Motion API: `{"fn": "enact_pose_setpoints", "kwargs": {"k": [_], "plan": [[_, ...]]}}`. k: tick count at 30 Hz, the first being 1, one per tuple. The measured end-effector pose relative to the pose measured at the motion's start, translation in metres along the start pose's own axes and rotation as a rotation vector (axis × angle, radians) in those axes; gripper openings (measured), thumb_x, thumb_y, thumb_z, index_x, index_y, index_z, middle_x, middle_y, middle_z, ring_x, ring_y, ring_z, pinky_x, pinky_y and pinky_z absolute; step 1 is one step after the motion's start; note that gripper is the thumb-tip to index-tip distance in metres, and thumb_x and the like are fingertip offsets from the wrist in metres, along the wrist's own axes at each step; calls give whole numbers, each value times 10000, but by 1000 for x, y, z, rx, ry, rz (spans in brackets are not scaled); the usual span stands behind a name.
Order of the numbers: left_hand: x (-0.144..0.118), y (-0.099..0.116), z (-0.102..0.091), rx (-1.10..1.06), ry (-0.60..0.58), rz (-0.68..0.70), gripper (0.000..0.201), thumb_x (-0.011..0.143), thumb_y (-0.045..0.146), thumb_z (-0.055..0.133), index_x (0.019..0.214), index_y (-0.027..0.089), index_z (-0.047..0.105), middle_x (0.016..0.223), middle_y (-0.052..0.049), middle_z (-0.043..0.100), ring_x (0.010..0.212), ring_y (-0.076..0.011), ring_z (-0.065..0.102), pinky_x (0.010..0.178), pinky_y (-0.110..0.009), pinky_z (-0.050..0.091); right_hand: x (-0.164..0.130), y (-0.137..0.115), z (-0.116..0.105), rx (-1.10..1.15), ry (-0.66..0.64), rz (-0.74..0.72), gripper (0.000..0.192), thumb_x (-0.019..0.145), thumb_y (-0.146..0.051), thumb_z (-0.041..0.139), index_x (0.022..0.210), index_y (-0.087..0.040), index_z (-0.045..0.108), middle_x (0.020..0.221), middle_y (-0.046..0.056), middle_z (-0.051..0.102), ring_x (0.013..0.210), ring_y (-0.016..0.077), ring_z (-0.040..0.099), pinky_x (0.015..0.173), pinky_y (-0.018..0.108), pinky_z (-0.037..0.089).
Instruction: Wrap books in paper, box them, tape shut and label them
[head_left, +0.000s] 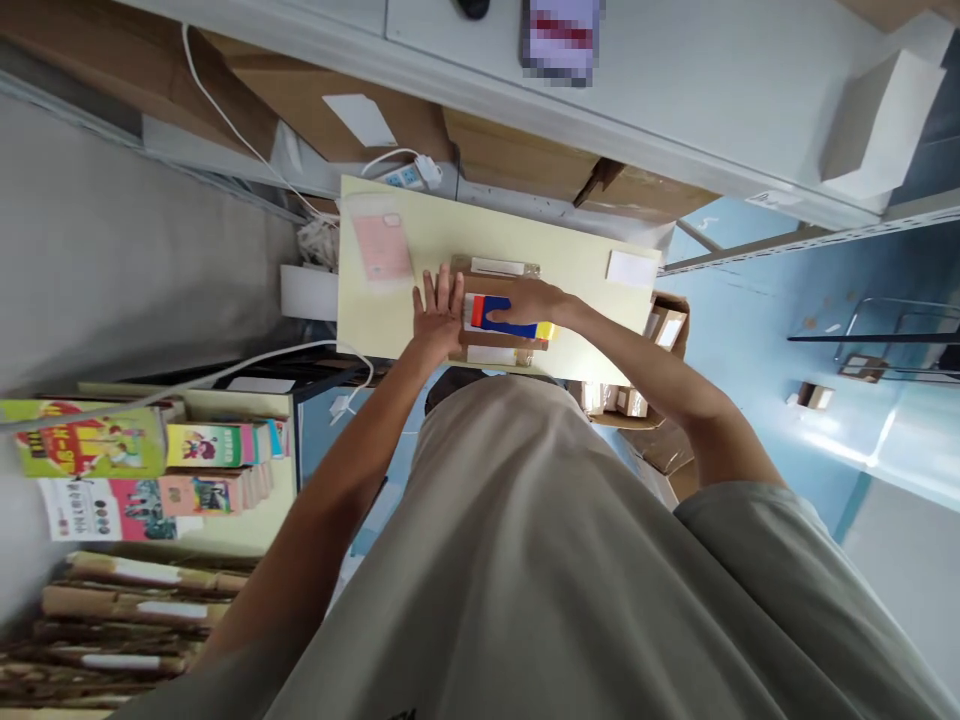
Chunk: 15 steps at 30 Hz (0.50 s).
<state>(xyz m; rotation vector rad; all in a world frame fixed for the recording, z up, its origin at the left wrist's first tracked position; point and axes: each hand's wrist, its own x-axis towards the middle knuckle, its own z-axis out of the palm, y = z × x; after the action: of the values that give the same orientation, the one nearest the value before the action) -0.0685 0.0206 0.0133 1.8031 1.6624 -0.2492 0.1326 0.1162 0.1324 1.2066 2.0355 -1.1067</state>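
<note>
Tabletop: tape dispenser under right hand

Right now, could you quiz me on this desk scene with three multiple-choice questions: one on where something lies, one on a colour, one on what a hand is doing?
1. Where does the pink phone case lie on the pale yellow table?
A. Near the corner by the power strip
B. Under the cardboard box
C. On the floor

2. What colours show on the tape dispenser?
A. Green and black
B. Blue, red and yellow
C. All white

3. What is the left hand doing?
A. Holding a book
B. Gripping a cable
C. Pressing flat, fingers spread, on the cardboard box

Answers: 1 A, the case sits just below the power strip. 2 B, those colours show under the right hand. 3 C, its palm lies open on the box.
</note>
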Motion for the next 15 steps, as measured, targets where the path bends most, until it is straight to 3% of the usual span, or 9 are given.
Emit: {"fn": "enact_pose_setpoints", "kwargs": {"k": [4, 9, 12, 15], "plan": [[0, 4, 0, -57, 43, -25, 1321, 914, 432, 925, 1869, -5, 123, 1942, -339, -17, 1807, -587, -44, 1409, -834, 21, -34, 46, -18, 117, -94, -62, 458, 1055, -595, 775, 1252, -186, 836, 979, 78, 860, 903, 255, 802, 887, 337, 563], [-3, 11, -1, -88, 78, -56, 1274, 906, 373, 948, 1831, -65, 189, 1922, -389, 57, 1796, -617, -5, 1394, -859, 93, -92, 130, -36, 21, -161, 200, 583, 1003, -714, 816, 853, -150, 821, 668, 89, 729, 685, 245, 722, 771, 384, 566], [-3, 15, -2, -68, 69, -62, 1311, 872, 363, 964, 1817, -94, 179, 1911, -414, 54, 1781, -649, 12, 1381, -875, 126, -103, 162, -32, -22, -136, 221, 617, 1038, -732, 751, 846, -150, 826, 652, 98, 709, 686, 256, 716, 754, 397, 572], [-3, 18, -2, -2, 32, -93, 1371, 835, 367, 959, 1840, -69, 135, 1913, -414, 17, 1779, -657, 4, 1392, -854, 141, -88, 170, -15, -73, -104, 195, 570, 1070, -665, 731, 968, -119, 857, 747, 136, 757, 782, 289, 762, 775, 394, 577]]}}
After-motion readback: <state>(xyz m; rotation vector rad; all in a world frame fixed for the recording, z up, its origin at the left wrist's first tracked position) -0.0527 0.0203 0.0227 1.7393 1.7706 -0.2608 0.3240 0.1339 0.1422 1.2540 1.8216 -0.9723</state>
